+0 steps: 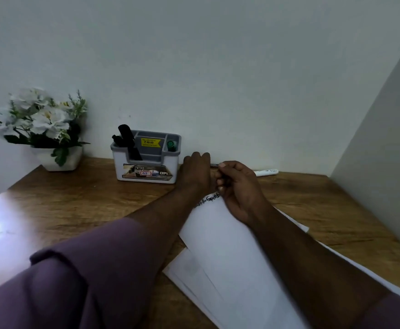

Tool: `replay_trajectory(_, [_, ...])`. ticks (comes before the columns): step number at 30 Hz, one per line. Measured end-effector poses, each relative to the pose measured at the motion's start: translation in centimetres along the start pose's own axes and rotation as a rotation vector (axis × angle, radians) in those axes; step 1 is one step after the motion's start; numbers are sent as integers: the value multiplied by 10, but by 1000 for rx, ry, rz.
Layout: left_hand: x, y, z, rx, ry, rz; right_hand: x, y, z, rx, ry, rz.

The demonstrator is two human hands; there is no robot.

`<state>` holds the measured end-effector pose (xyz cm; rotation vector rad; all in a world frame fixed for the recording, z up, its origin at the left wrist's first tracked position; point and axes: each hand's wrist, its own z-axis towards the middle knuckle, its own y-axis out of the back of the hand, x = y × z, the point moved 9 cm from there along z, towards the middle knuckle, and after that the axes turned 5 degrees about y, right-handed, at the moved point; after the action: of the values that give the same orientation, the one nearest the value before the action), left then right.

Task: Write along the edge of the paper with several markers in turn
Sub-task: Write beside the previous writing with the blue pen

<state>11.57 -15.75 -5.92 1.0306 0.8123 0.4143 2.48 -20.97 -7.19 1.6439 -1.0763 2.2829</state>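
Note:
A stack of white paper [220, 245] lies at an angle on the wooden desk [80, 200]. Black handwriting [212, 198] runs along its far edge. My left hand [195, 170] and my right hand [238, 186] meet just beyond that edge, both with fingers curled. A short dark stretch of a marker [214, 165] shows between them; the rest is hidden inside the fists. Behind my right hand a white marker [266, 172] lies on the desk by the wall.
A grey-and-white desk organizer [146, 170] by the wall holds black markers [126, 138] and a green-capped marker [171, 144]. A white pot of white flowers [40, 124] stands at the back left. A wall panel closes the right side.

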Motion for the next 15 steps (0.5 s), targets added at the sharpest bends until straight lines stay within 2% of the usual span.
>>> replay_trajectory(3, [4, -1, 3, -25, 45, 128, -3, 3, 0, -24, -50, 91])
replay_trajectory(6, [8, -4, -4, -19, 104, -19, -5, 9, 0, -52, -82, 155])
replay_trajectory(8, [-3, 8, -13, -111, 58, -69, -4, 17, 0, -79, -88, 172])
replay_trajectory(10, [-7, 34, -27, -261, -25, -165, -1, 17, -1, -62, -91, 140])
replay_trajectory(12, [-8, 59, -46, -373, -151, -230, -1, 11, -3, -12, -87, 4])
replay_trajectory(15, [-15, 76, -81, -370, -364, -30, 2, -10, -9, 102, -31, -151])
